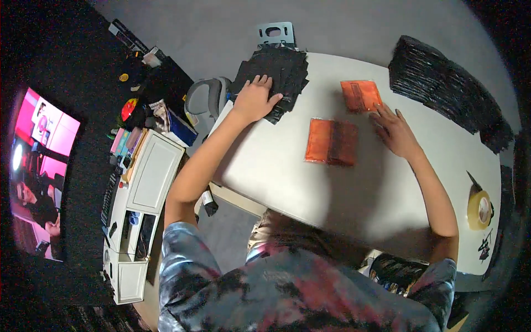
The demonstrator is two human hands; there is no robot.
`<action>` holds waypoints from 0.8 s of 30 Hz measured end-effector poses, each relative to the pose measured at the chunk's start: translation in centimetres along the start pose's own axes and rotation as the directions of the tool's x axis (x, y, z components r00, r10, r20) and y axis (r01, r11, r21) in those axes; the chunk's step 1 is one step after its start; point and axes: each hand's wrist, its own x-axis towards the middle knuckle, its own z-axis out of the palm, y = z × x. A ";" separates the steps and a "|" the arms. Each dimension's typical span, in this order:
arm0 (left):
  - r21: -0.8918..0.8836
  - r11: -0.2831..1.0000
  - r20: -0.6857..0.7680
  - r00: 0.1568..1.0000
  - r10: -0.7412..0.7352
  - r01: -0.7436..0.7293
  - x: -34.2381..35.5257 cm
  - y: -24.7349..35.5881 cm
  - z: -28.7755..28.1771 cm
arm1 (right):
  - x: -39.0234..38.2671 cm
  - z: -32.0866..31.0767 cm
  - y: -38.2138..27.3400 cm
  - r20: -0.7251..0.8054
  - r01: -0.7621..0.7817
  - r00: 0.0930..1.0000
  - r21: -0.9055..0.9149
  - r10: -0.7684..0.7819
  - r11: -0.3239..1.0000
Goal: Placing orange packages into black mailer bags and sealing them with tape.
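Observation:
My left hand (257,97) rests open on a loose pile of flat black packets or bags (286,72) at the table's far left, fingers apart on top of it. My right hand (394,130) is open, fingertips at the lower right corner of an orange wrapped packet (354,94); whether they press on it I cannot tell. A second orange packet (323,141), with a dark band and clear wrapping, lies nearer me on the white table (271,177), between my hands.
Black packets (431,83) line the back right. A tape roll (478,210) and dark blade-like tool (473,180) lie at the right. A grey chair (204,97) stands beyond the left edge, near a white cabinet (152,171) and a lit screen (41,171).

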 end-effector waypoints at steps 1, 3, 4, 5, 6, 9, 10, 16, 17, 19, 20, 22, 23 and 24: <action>0.006 1.000 0.006 1.000 0.027 -0.027 -0.3 0.2 0.1 | -0.1 0.2 -0.3 -0.024 -0.038 0.999 -0.096 0.036 0.995; 0.020 0.998 -0.013 0.998 0.060 -0.060 -0.8 1.0 -0.1 | -0.3 0.9 -0.5 -0.056 -0.084 0.996 -0.193 0.075 0.978; 0.033 0.996 -0.031 0.996 0.087 -0.086 -0.9 1.5 -0.3 | -0.3 1.8 -0.3 -0.081 -0.008 0.997 0.101 0.017 0.995; 0.049 0.993 -0.051 0.993 0.110 -0.108 -1.0 1.7 -0.5 | -0.2 2.5 -0.3 -0.125 0.082 0.991 0.382 -0.036 0.920; 0.047 0.992 -0.052 0.992 0.117 -0.114 -1.2 1.8 -0.6 | -0.5 3.1 -1.2 -0.064 0.137 0.990 0.234 -0.126 0.962; 0.013 0.984 -0.008 0.984 0.178 -0.178 -2.4 0.8 -0.9 | 1.1 2.0 -10.4 -0.083 0.232 0.964 0.721 -0.251 0.653; -0.018 0.985 -0.052 0.984 0.173 -0.174 -2.6 0.7 -1.1 | 0.9 0.8 -10.4 -0.080 0.223 0.967 0.716 -0.240 0.661; -0.351 0.890 -0.255 0.944 0.208 -0.291 -3.1 6.2 -2.2 | 0.1 -2.7 -6.9 0.160 -0.005 0.987 -0.095 0.020 0.995; -0.335 0.865 -0.252 0.920 0.301 -0.375 -3.6 7.3 -1.7 | 0.1 -1.7 -6.3 0.115 -0.004 0.993 -0.151 0.022 0.989; -0.319 0.783 -0.191 0.846 0.498 -0.534 -4.7 10.3 -1.1 | -0.3 0.2 -5.1 0.091 -0.023 0.995 -0.203 0.042 0.979; -0.262 0.749 -0.125 0.791 0.599 -0.609 -5.1 11.5 -0.6 | -0.3 0.8 -4.8 -0.008 -0.032 0.999 -0.118 0.031 0.993; -0.225 0.635 -0.089 0.665 0.742 -0.739 -5.8 13.0 0.2 | -0.8 1.3 -3.8 -0.094 -0.043 0.995 -0.032 0.039 0.999; -0.233 0.634 -0.092 0.665 0.741 -0.738 -5.9 13.0 0.2 | -0.6 0.7 -3.5 -0.098 -0.068 0.993 -0.054 0.063 0.996; -0.261 0.641 -0.088 0.679 0.729 -0.722 -6.0 12.8 0.2 | -0.6 0.2 -3.4 -0.102 -0.093 0.991 -0.076 0.085 0.993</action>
